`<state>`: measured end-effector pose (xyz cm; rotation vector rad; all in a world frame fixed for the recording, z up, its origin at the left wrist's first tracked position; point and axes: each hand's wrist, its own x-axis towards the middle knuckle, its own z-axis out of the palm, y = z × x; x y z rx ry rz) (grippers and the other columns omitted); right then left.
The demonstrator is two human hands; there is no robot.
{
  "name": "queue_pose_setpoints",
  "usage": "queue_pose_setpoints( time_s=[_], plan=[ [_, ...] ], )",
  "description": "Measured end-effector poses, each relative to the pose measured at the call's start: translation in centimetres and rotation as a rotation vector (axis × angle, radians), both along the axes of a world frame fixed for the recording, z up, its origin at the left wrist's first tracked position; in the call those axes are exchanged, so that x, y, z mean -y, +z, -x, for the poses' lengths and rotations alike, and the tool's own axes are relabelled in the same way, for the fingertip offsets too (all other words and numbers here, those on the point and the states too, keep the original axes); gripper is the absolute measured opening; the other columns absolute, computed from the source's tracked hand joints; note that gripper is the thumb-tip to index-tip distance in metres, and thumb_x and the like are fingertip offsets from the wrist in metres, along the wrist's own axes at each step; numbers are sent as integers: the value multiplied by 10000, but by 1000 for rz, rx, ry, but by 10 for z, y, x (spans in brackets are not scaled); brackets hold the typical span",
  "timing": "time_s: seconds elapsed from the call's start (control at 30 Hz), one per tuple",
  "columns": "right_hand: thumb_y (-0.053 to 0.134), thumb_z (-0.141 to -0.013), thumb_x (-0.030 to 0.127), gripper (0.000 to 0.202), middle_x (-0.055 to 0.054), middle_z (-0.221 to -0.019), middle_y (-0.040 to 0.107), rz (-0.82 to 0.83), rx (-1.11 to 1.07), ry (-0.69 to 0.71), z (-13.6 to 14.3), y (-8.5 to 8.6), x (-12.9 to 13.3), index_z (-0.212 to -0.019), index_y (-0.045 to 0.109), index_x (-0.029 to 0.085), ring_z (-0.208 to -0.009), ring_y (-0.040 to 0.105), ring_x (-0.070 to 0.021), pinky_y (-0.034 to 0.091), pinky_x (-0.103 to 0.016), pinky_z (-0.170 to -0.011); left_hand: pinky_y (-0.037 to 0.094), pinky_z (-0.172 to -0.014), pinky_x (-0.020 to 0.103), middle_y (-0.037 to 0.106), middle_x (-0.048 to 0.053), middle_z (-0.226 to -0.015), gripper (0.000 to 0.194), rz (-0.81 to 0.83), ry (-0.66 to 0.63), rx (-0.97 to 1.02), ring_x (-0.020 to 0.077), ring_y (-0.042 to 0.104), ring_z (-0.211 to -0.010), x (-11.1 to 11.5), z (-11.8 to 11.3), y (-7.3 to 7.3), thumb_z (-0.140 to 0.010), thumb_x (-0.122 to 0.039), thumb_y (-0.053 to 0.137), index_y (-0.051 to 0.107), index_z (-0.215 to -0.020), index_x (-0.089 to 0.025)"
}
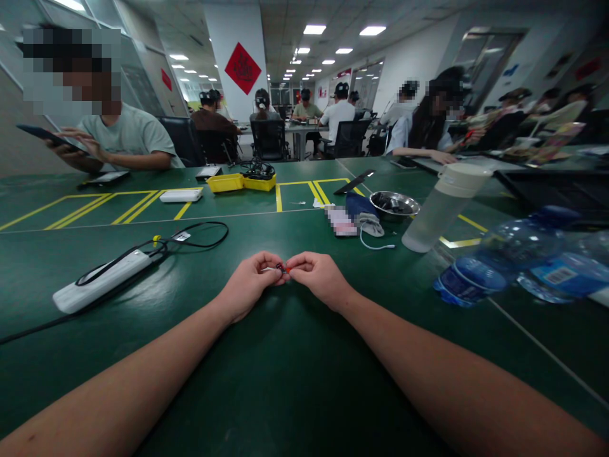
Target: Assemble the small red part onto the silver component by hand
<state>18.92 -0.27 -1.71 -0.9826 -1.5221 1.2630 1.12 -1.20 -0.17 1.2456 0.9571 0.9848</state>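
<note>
Both my hands meet above the middle of the green table (pixel 285 355). Between the fingertips is a small dark and red object (pixel 281 269), too small to identify. My left hand (pixel 251 283) pinches its left side with thumb and fingers. From the right, my right hand (pixel 321 279) has its fingertips closed on the reddish end. The two hands nearly touch, and their fingers hide part of the small piece.
A white power strip (pixel 107 279) with black cable lies left. Yellow trays (pixel 226 183), a metal bowl (pixel 394 204) and a pouch (pixel 364 209) are farther back. A frosted bottle (pixel 435 209) and plastic bottles (pixel 495 260) stand or lie right. People sit around.
</note>
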Motion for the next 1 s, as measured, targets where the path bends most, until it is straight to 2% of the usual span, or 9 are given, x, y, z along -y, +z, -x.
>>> queue_pose_setpoints(
  time_s=[0.17,0.27,0.37,0.5,0.73,1.0],
  plan=[
    [648,-739,188,172,-64,-848,722,-34,-18,-32,1,2,-1,-900,687,144,-792,691,-177,547,-319,-761,472,-711,238,665,24,-826,268,-20,18,10,120,624,-748,-1,0,1,-763,-170,643,621,-1030,-168],
    [647,-733,186,137,-50,-785,711,-3,-51,-79,2,2,-1,-858,685,141,-743,686,-166,547,-301,-720,441,-664,212,655,18,-818,215,-44,42,-12,100,580,-716,-1,0,2,-757,-172,651,643,-972,-160],
    [662,-718,176,133,-45,-765,703,30,-95,-107,1,1,0,-848,655,146,-730,692,-171,553,-309,-710,452,-696,232,652,17,-791,172,-26,61,24,109,589,-716,-1,1,1,-732,-165,679,624,-895,-155],
    [679,-713,185,156,-46,-791,693,31,-98,-116,0,0,0,-860,637,153,-721,688,-171,551,-307,-690,471,-749,265,671,30,-812,197,-25,73,31,133,623,-757,-1,1,-1,-711,-165,705,614,-885,-156],
    [694,-720,211,168,-31,-760,683,-49,-49,-47,0,-2,-1,-866,638,149,-682,651,-143,506,-262,-638,470,-674,242,679,24,-759,174,-11,54,-8,124,630,-699,-1,1,0,-722,-209,720,616,-852,-157],
    [688,-752,268,168,-49,-736,694,-52,-4,-2,-1,-1,1,-851,659,136,-690,662,-161,513,-286,-664,487,-679,250,693,42,-758,197,29,46,4,135,645,-706,0,1,1,-709,-232,747,615,-829,-147]
  ],
)
